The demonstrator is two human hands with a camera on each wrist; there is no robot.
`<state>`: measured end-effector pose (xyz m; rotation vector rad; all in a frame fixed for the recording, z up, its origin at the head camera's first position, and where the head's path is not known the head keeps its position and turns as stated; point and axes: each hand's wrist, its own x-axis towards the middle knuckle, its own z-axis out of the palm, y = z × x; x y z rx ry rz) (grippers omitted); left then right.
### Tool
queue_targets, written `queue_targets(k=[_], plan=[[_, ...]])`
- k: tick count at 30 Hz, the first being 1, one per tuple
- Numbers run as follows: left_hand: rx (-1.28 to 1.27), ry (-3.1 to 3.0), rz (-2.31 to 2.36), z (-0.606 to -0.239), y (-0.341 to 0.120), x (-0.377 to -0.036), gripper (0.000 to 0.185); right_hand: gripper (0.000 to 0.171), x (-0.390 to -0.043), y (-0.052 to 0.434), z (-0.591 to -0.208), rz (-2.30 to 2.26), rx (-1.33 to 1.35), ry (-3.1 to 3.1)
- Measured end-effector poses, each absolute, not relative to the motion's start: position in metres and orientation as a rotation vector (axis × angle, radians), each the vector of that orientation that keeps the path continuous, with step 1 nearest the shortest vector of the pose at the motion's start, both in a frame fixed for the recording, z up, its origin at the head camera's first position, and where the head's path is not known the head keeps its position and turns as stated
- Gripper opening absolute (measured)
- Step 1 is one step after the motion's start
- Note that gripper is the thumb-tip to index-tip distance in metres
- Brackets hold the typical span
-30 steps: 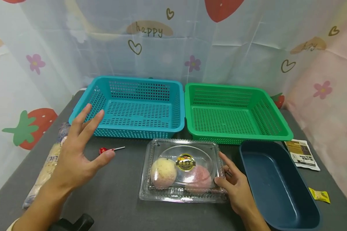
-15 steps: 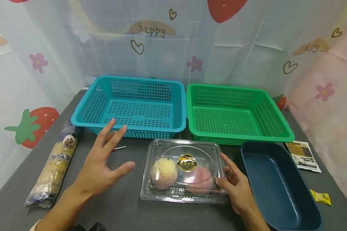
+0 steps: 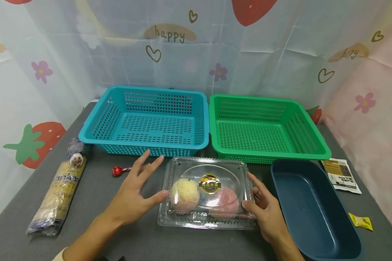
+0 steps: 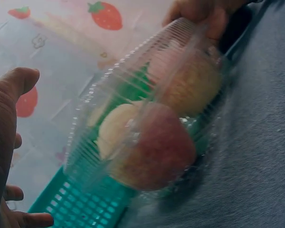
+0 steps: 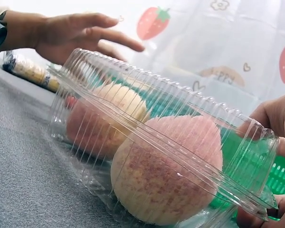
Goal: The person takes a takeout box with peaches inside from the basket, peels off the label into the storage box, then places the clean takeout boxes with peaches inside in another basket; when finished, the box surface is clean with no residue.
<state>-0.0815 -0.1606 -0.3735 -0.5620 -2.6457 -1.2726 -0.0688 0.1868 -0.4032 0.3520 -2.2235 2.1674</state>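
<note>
A clear plastic fruit box (image 3: pixel 205 221) with a round label on its lid lies on the grey table, its lid down. Through it show a pale yellow peach (image 3: pixel 184 195) and a pinkish peach (image 3: pixel 224 201). My right hand (image 3: pixel 264 208) grips the box's right edge, thumb on top and fingers round the side; the right wrist view shows thumb and fingers (image 5: pixel 262 116) at that end. On the opposite side, my left hand (image 3: pixel 134 195) hovers with fingers spread, its thumb tip close to the box's left edge. It holds nothing. The left wrist view is blurred.
A blue basket (image 3: pixel 147 145) and a green basket (image 3: pixel 271 156) stand side by side behind the box. At right are a dark blue tub (image 3: pixel 313 217), a printed packet (image 3: pixel 341 175) and a small yellow sachet (image 3: pixel 360 221). Leftward lie a red lollipop (image 3: pixel 117 171) and a long wrapped package (image 3: pixel 60 188).
My left hand has moved rightward and a little down, from over the long package to beside the box, uncovering the package and lollipop. My right hand and the box have kept their places.
</note>
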Motion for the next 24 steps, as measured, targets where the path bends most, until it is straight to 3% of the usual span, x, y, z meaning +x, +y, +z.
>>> queue_targets(k=[24], plan=[[-0.567,-2.821,-1.44,-0.393,-0.136,-0.091,0.076,0.071,-0.069,0.187,-0.404,2.195,0.36,-2.192]])
